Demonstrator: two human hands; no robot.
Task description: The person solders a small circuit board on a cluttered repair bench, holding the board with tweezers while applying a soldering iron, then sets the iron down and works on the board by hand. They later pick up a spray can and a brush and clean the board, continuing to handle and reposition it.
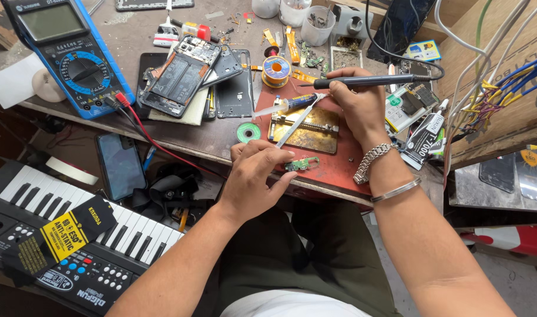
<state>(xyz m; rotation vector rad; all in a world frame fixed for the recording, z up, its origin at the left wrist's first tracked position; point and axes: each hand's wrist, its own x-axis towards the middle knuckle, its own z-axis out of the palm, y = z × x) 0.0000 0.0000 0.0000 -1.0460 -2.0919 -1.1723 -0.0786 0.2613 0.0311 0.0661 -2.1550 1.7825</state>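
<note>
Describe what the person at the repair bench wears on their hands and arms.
Both forearms are bare, with no sleeves in view and no gloves. The left hand wears nothing that shows. By the right hand, the wrist carries a silver metal link watch band, and a thin plain silver bangle sits further up the forearm.

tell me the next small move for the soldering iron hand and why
Probably bring the soldering iron down toward the small green board. The right hand holds it raised above the metal jig, tip away from the board, while the left hand pins the board on the red mat.
</note>
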